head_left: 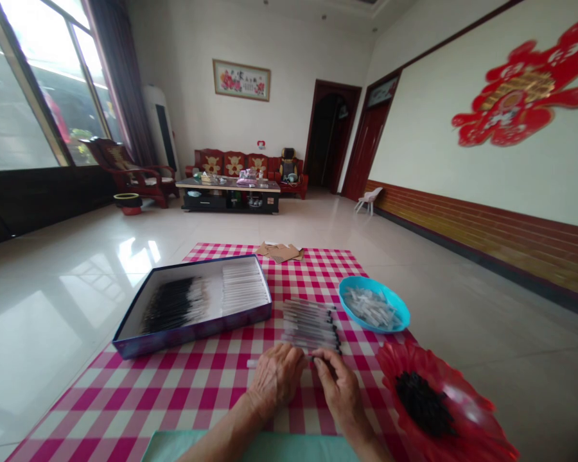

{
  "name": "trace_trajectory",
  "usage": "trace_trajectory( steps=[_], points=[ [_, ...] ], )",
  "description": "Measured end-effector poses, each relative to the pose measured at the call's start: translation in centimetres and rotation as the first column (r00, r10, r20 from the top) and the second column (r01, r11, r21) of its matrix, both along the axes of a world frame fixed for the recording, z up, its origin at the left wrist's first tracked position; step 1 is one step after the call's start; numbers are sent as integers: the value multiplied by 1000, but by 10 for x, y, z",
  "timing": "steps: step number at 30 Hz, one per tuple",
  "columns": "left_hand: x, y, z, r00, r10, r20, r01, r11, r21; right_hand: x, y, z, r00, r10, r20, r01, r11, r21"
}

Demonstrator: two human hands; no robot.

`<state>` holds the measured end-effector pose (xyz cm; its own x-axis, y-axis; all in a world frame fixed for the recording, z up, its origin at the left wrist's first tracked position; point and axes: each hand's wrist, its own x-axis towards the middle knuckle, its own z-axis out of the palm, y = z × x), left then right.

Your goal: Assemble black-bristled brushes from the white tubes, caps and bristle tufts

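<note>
Pale green cloth (298, 447) lies at the near side of the checked tablecloth (125, 398), and beyond it the left hand (279, 371) is closed around a translucent pen barrel (252, 364), its end poking out leftward, while the right hand (337, 378) pinches a small dark piece (312, 361) at seemingly the other end; a loose pinch could drop that piece, and a forward jerk could scatter the row of pens (308, 325) just past both hands
</note>
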<state>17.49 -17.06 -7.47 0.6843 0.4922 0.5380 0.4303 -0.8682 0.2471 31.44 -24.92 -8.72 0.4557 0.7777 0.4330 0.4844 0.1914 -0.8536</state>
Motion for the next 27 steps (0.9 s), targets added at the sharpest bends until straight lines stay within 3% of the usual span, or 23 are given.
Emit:
trace_trajectory(
  steps=[5, 11, 13, 17, 20, 23, 27],
  points=[
    [-1, 1, -1, 999, -5, -41, 5, 1000, 2, -1, 0, -3, 999, 25, 28, -26, 999, 44],
    [-3, -1, -2, 1000, 8, -30, -9, 1000, -15, -3, 1, -8, 972, 73, -225, -83, 996, -32],
    [-3, 0, -2, 999, 5, -42, -5, 1000, -12, -2, 2, -9, 970, 71, -233, -91, 993, -73],
    [-2, 3, -7, 999, 42, -27, -43, 998, -45, 2, 2, -5, 991, 12, -135, -28, 993, -114],
    [-2, 9, -13, 981, 152, 119, -137, 983, -123, 3, 1, -4, 997, -39, -64, 31, 992, -118],
    [-5, 20, -16, 917, 286, 278, -246, 954, -172, 3, 3, -8, 998, -27, 58, 33, 994, -101],
    [-14, 38, -16, 840, 389, 379, -339, 921, -194, 2, 7, -7, 972, 49, 228, -29, 996, -89]
  ],
)
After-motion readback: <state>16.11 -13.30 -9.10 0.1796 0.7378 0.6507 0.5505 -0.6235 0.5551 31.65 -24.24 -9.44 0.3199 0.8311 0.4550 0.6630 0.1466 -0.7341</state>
